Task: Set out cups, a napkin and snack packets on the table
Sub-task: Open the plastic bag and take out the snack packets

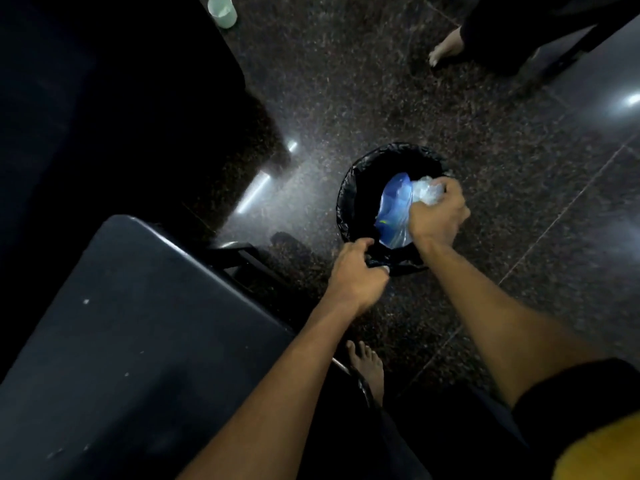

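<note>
Both bare forearms reach forward and down from the bottom of the view toward a round bin lined with a black plastic bag (348,202) that stands on the dark speckled stone floor (381,81).

The right hand (438,216) is over the bin's mouth, back of the hand up, wrist bent downward. Its fingers are curled tight around a crumpled clear plastic wrapper (424,194), which bunches out past the knuckles. Just below and left of that fist, a blue and clear plastic packet (394,209) hangs into the bin's opening; whether the same hand holds it or it lies loose inside the liner cannot be told.

The left hand (356,275) is at the near rim of the bin, back of the hand up, with its fingers curled down onto the black liner's edge and gripping it there.

A dark flat worktop (138,341) with small pale flecks fills the lower left, its corner near the left forearm. A pale green translucent plastic cup (222,10) stands upright at the top edge of the view, well apart from the hands, at the edge of a dark surface there. The person's bare foot (367,368) rests on the floor between the forearms, and another person's bare foot (446,46) shows at the upper right.
</note>
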A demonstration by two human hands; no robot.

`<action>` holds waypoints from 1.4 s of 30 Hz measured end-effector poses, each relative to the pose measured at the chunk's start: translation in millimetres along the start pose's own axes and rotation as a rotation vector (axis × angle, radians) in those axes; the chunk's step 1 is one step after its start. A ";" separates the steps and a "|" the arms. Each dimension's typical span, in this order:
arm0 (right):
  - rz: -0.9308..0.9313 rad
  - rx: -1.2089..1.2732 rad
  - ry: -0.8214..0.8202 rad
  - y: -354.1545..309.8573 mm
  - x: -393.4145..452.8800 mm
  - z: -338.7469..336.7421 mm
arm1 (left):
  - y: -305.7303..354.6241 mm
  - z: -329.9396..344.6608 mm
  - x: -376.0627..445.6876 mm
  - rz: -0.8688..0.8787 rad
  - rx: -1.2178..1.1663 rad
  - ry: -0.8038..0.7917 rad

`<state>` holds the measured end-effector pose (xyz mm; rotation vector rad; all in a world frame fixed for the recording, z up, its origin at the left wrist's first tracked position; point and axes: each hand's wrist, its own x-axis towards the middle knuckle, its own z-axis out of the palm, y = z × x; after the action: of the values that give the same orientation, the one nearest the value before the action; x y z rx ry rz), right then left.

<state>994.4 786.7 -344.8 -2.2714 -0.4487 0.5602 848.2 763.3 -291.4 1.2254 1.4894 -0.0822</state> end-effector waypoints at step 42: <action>-0.352 -0.094 -0.686 -159.7 -264.0 -22.4 | -73.8 -156.5 -170.1 0.375 -0.027 0.567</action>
<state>759.7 755.2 -145.8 -1.9650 -1.2002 1.1433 656.3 724.0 -148.2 1.5644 1.6924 0.5765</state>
